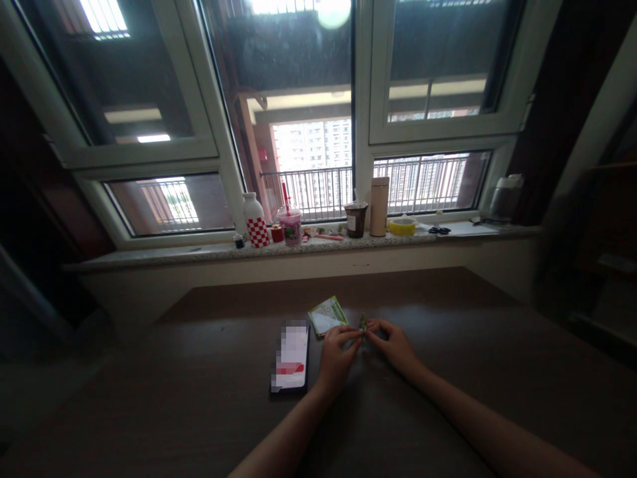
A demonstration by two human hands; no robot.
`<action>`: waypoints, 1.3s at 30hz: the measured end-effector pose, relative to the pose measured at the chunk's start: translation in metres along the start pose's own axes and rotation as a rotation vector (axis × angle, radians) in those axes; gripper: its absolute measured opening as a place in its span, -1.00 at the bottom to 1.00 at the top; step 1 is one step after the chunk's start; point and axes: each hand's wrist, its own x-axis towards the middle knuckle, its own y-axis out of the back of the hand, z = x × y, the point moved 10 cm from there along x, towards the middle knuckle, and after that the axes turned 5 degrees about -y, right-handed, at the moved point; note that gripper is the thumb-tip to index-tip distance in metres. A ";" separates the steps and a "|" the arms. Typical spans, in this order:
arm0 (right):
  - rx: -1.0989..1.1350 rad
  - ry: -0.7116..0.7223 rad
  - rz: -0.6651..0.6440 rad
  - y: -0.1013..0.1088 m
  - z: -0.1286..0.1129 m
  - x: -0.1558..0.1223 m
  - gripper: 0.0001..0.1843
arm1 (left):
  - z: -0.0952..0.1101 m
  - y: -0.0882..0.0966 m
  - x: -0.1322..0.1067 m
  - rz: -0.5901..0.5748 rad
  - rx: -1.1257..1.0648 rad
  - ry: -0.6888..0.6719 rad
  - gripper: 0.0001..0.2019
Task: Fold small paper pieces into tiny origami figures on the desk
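Note:
A small green, folded-looking piece (363, 323) is pinched between the fingertips of both hands, just above the dark table. My left hand (337, 353) grips it from the left with thumb and fingers together. From the right, my right hand (394, 344) closes on the same piece. What it is exactly is too small to tell. Behind my left hand lies a flat square packet (328, 316) with a green-and-white face, partly covered by the fingers. A phone (291, 358) with its screen lit rests left of my left hand.
The brown table (223, 411) spreads around my hands. Beyond it, the stone windowsill (209, 252) carries a checkered bottle (257, 222), a pink drink cup (290, 226), a dark drink cup (355, 220), a tan flask (379, 207), yellow tape (402, 227) and scissors (438, 230).

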 end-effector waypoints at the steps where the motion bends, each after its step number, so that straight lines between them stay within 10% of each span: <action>1: -0.003 0.004 -0.001 0.000 0.000 0.000 -0.57 | -0.001 0.000 0.000 0.004 0.004 -0.004 -0.84; 39: -0.132 -0.038 0.009 -0.001 0.008 0.000 -0.65 | -0.001 0.010 -0.003 0.056 0.020 0.093 -0.87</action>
